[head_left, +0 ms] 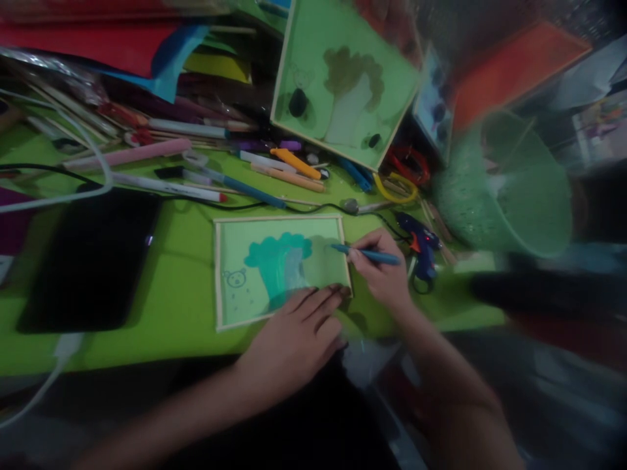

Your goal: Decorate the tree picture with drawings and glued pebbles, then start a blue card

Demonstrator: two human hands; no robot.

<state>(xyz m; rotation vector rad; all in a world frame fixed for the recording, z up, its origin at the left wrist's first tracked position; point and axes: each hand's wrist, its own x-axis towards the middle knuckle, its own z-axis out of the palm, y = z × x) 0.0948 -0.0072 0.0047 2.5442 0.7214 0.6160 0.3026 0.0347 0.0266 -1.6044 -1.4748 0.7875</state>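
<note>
A light green panel framed with thin wooden sticks [217,274] lies on the table. It bears a teal tree with a pale trunk shape [281,264] and a small drawn bear face [235,279] at its left. My left hand [301,336] rests on the panel's lower right edge, fingers stretched out over it. At the panel's right side, my right hand [379,271] grips a blue felt-tip pen [375,256]. The pen's tip points left over the bare area right of the tree; whether it touches the surface I cannot tell.
A blue glue gun [422,245] lies right of my right hand, near a green translucent basket [519,189]. A larger framed tree panel [313,117] stands behind. Several pens and sticks crowd the back. A black tablet [93,261] with a white cable lies left.
</note>
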